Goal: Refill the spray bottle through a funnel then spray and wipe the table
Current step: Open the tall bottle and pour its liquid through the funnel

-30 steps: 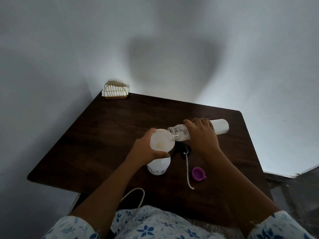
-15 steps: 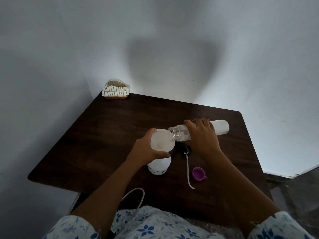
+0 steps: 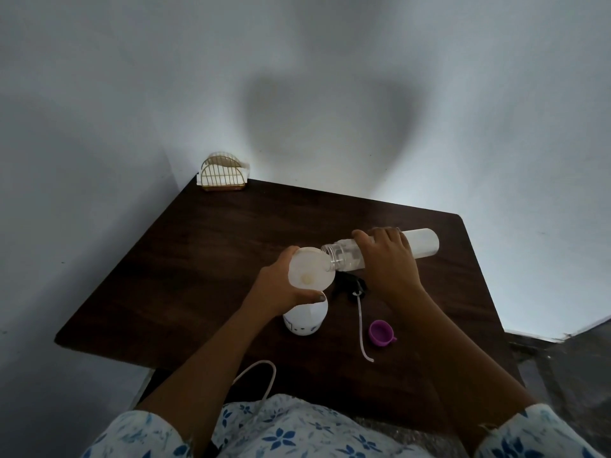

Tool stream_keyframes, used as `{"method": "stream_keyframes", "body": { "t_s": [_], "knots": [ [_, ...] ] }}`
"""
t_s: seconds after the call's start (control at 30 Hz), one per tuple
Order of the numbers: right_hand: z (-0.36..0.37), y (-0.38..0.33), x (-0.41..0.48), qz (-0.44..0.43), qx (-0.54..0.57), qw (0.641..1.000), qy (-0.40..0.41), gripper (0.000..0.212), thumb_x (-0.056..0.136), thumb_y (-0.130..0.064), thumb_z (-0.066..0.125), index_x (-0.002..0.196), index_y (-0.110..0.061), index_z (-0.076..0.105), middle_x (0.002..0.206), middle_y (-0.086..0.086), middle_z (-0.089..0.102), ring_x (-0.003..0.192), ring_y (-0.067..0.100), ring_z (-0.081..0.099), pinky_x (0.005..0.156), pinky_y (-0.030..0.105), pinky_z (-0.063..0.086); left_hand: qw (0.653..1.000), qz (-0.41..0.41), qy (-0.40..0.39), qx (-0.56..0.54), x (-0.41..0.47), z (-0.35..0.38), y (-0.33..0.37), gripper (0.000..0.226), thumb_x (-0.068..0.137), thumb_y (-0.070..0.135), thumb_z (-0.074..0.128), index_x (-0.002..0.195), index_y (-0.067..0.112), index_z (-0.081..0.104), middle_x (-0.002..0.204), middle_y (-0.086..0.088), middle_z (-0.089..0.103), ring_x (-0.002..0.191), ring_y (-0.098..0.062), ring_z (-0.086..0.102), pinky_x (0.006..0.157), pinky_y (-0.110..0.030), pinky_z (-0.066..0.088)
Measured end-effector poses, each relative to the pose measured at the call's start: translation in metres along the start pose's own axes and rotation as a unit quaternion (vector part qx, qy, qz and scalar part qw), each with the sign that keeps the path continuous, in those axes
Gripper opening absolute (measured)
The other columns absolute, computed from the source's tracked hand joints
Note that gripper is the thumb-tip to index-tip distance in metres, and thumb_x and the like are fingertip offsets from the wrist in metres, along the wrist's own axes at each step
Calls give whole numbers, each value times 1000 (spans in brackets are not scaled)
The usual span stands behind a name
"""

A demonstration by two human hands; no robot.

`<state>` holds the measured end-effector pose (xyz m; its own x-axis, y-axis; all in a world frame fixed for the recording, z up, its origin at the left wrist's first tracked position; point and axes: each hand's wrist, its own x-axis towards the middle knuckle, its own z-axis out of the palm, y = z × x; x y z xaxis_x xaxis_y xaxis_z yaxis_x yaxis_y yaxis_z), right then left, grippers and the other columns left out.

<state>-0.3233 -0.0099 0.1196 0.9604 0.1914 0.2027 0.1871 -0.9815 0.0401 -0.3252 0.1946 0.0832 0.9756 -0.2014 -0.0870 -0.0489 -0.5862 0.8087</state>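
My left hand (image 3: pixel 281 285) grips the rim of a white funnel (image 3: pixel 310 267) that stands in the neck of a white spray bottle (image 3: pixel 305 320) upright on the dark wooden table (image 3: pixel 185 259). My right hand (image 3: pixel 390 259) holds a clear water bottle (image 3: pixel 420 243) tipped almost level, its open mouth resting over the funnel's right edge. The black spray head (image 3: pixel 350 285) with its long white tube (image 3: pixel 362 328) lies on the table just right of the spray bottle. A purple cap (image 3: pixel 380 332) lies beside the tube.
A gold wire napkin holder (image 3: pixel 223 175) with white napkins stands at the table's far left corner against the wall. A white cord (image 3: pixel 261 375) loops below the table's near edge. Walls close in at the back and left.
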Motion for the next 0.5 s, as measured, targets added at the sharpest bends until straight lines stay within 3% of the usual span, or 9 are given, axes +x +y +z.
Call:
{"method": "stream_keyframes", "body": {
  "t_s": [0.5],
  "knots": [
    [-1, 1, 0, 4, 1, 1000, -9, 68, 74, -26, 74, 132, -20, 42, 128, 11, 51, 123, 30, 41, 108, 45, 30, 1000, 3, -2, 5, 0, -1, 3, 93, 59, 39, 83, 135, 29, 29, 128, 2, 48, 111, -17, 47, 84, -29, 45]
  ]
}}
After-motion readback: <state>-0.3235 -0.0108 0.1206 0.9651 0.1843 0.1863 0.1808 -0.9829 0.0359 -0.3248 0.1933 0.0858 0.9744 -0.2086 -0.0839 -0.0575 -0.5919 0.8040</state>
